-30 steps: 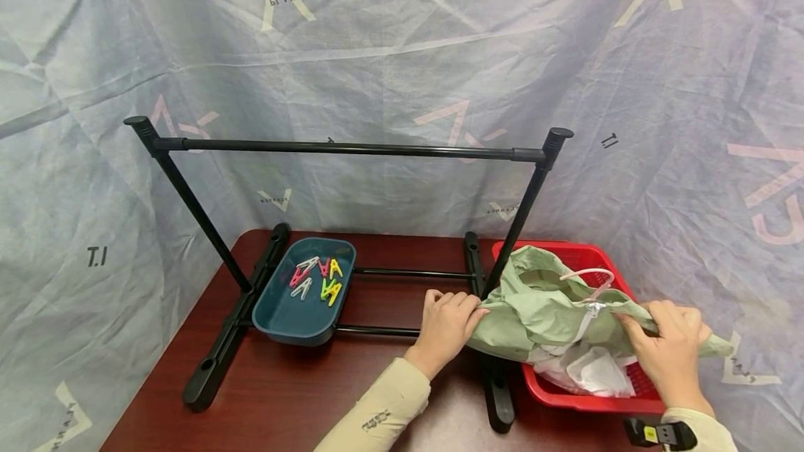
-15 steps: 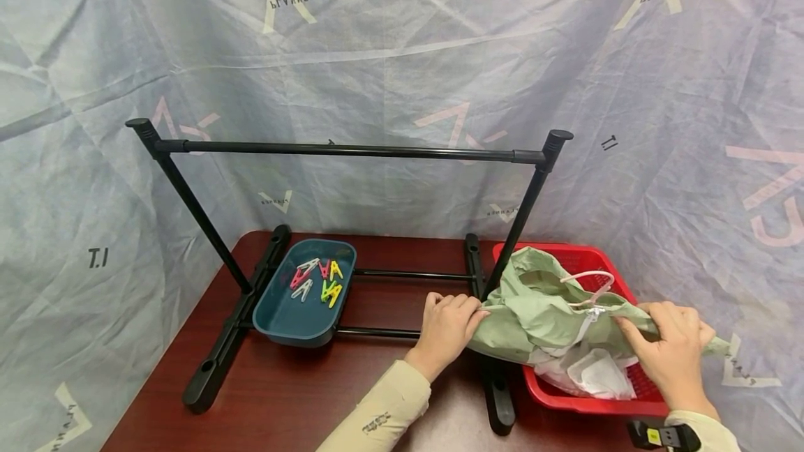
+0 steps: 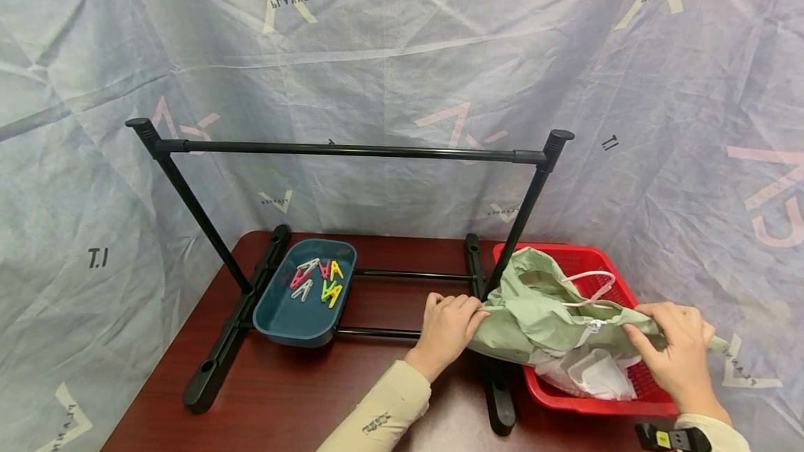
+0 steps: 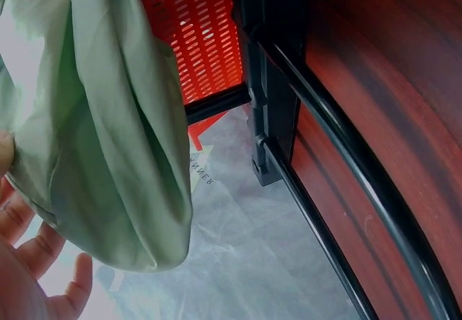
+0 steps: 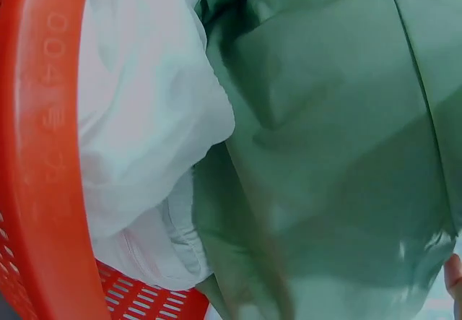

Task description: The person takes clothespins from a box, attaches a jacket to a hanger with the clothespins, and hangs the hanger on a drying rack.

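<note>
A light green jacket (image 3: pixel 527 330) with a white zipper lies gathered over the red basket's left and middle. My left hand (image 3: pixel 443 330) grips its left end between thumb and fingers; in the left wrist view the jacket (image 4: pixel 108 139) hangs from that hand (image 4: pixel 36 277). My right hand (image 3: pixel 675 347) pinches the cloth at the right, thumb in front and fingers behind. A pale pink hanger (image 3: pixel 606 286) sticks out of the jacket's opening, its hook up and its lower part inside the cloth. In the right wrist view only a fingertip (image 5: pixel 453 273) shows beside the green cloth.
The red basket (image 3: pixel 603 407) holds white cloth (image 3: pixel 599 375). A black rack (image 3: pixel 352 150) stands on the brown table (image 3: pixel 352 396), its right post close to the jacket. A blue tray (image 3: pixel 292 323) with several colored clothespins (image 3: pixel 303 289) sits at its left foot.
My right hand has slid slightly right along the jacket's edge. More of the hanger's lower part shows in the opening, and the left hand stays nearly still.
</note>
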A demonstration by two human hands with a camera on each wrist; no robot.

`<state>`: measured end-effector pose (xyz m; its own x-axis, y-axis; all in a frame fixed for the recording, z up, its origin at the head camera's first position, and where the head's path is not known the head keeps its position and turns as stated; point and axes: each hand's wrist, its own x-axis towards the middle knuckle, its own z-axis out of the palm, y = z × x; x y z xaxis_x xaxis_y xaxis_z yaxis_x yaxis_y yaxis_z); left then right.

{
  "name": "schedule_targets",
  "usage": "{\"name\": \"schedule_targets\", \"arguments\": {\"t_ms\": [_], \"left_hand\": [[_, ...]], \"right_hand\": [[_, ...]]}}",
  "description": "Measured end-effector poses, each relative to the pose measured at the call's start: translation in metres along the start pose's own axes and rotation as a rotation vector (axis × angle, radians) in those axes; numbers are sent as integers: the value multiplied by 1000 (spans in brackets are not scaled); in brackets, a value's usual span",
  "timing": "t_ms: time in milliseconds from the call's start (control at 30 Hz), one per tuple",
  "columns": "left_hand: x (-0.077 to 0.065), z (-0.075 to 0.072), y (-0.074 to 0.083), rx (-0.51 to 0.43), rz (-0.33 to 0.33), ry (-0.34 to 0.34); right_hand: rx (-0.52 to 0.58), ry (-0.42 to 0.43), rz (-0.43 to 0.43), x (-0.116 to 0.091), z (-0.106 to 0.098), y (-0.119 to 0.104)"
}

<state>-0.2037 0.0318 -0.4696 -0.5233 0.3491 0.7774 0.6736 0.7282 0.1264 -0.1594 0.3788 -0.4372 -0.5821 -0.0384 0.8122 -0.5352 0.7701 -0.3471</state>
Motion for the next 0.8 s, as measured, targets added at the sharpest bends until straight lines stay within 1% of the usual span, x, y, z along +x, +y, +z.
{"name": "schedule_targets", "arguments": {"t_ms": [167, 500, 700, 800], "left_hand": [[0, 2, 0, -2, 2, 1], [-1, 3, 1, 2, 14, 29], [-2, 5, 1, 5, 6, 2], [-2, 6, 1, 9, 2, 1]], "right_hand": [[0, -5, -10, -1, -2, 3], [-58, -49, -17, -2, -5, 7], [-70, -73, -27, -4, -6, 12], [-73, -75, -23, -7, -6, 17]]}}
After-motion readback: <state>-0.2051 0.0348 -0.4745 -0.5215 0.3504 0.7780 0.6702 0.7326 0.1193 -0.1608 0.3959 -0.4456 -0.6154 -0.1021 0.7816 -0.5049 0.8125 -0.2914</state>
